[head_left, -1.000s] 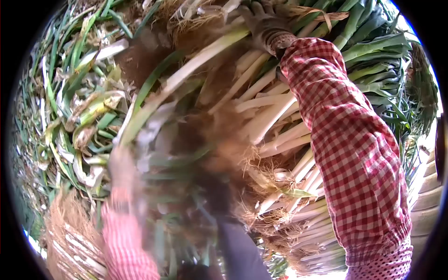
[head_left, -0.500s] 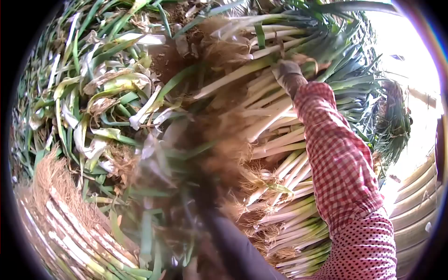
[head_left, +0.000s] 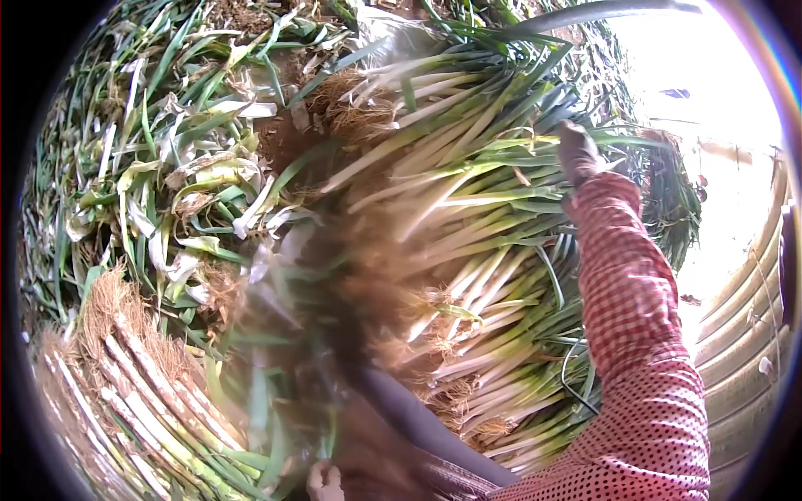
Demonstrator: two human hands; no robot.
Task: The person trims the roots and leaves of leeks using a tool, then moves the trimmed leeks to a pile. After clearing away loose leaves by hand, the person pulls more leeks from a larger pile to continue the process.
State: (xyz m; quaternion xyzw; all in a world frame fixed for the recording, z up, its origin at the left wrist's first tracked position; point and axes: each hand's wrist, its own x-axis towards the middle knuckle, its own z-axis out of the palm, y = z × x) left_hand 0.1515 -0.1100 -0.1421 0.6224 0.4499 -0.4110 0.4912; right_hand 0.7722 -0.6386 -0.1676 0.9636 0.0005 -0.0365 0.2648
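Observation:
My right hand (head_left: 578, 153), in a grey glove, reaches out over the green tops of a long row of leeks (head_left: 455, 188). Its fingers are closed around a yellow-green leek leaf (head_left: 543, 139), which shows on both sides of the fist. The leeks lie side by side, white shafts and roots to the left, leaves to the right. My left hand cannot be made out. At the bottom edge is a small pale shape (head_left: 326, 482) that I cannot identify. A blur covers the middle of the view.
Discarded leaves and peelings (head_left: 192, 184) cover the ground at left. A bundle of leeks with brown roots (head_left: 167, 417) lies at lower left. A dark-clothed limb (head_left: 418, 430) crosses the bottom. Ribbed pale sheeting (head_left: 739, 384) stands at right.
My right hand has moved from the leek shafts outward to the right, over the green tops, and a leaf is now in its grip. The view has shifted slightly.

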